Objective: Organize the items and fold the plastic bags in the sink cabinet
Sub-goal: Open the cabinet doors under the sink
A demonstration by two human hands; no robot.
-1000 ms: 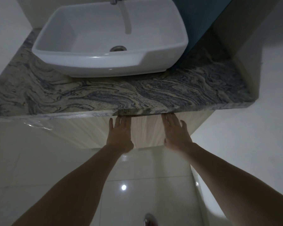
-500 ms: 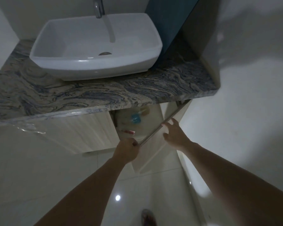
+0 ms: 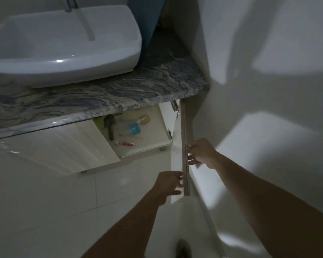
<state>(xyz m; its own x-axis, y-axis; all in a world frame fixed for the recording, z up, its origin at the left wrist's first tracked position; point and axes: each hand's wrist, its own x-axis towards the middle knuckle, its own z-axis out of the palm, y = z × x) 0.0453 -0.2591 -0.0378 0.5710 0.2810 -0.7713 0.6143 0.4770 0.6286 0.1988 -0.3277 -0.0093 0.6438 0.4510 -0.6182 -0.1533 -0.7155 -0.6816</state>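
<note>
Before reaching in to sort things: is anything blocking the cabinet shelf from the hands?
Nothing visible does: the right door is swung wide, both hands on its edge, left hand, right hand. The shelf items lie exposed.

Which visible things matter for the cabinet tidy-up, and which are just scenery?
Job:
cabinet door, held at its edge by right hand and left hand
red-and-white tube
blue packet
brush

Scenery:
sink basin
marbled countertop
closed left door
</note>
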